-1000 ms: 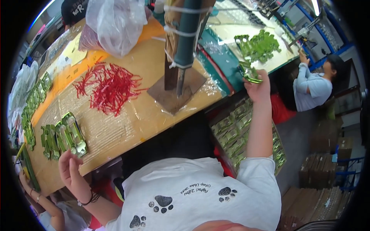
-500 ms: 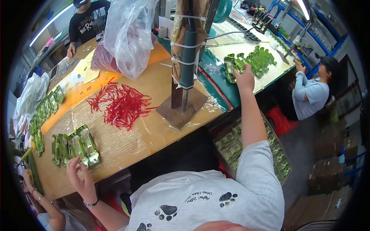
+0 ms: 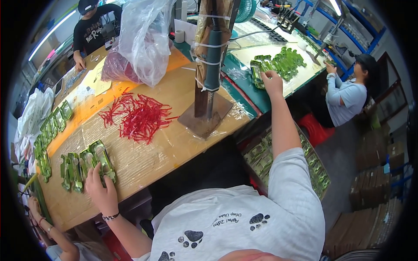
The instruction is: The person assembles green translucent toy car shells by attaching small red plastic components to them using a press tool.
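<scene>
Left hand [image 3: 101,188], fingers apart, is shifting onto green parts [image 3: 83,163] left of the stand [image 3: 206,119]; right hand [image 3: 272,82], grip unclear, is touching green pieces [image 3: 285,64] right of it; brushing is risking toppling them.

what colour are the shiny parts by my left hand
The shiny parts are green, clearest in the head view.

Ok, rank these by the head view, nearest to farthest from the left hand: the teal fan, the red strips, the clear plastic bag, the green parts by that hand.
From the left hand:
1. Green parts: right at its fingertips.
2. Red strips: mid-table, ahead and rightward.
3. Clear plastic bag: beyond the strips.
4. Teal fan: far right, behind the post.
</scene>
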A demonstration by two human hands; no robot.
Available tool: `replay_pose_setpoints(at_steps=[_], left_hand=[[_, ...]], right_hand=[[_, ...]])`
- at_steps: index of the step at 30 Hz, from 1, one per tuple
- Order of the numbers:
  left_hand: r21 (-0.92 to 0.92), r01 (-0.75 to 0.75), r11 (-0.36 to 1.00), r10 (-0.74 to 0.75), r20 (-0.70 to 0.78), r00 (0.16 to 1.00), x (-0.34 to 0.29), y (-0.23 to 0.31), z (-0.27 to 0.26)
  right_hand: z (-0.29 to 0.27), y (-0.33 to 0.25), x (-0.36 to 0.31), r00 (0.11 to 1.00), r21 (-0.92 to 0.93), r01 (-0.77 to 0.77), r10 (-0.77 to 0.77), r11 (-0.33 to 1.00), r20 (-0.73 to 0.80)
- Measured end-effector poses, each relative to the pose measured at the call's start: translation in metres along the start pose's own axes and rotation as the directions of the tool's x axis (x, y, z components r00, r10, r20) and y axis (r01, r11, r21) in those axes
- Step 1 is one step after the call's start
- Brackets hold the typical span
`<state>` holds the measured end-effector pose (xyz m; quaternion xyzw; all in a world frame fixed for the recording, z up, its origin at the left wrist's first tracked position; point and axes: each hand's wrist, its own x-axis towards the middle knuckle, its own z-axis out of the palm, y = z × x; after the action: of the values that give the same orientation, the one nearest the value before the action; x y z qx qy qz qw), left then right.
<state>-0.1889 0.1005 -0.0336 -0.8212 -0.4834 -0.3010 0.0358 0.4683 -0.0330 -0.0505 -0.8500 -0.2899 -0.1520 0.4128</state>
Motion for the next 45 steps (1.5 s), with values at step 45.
replay_pose_setpoints(at_steps=[45], left_hand=[[0.077, -0.025, 0.997, 0.022, 0.041, 0.999, -0.003, 0.056, -0.004]], right_hand=[[0.05, -0.283, -0.251, 0.645, 0.524, 0.561, -0.735, 0.641, 0.208]])
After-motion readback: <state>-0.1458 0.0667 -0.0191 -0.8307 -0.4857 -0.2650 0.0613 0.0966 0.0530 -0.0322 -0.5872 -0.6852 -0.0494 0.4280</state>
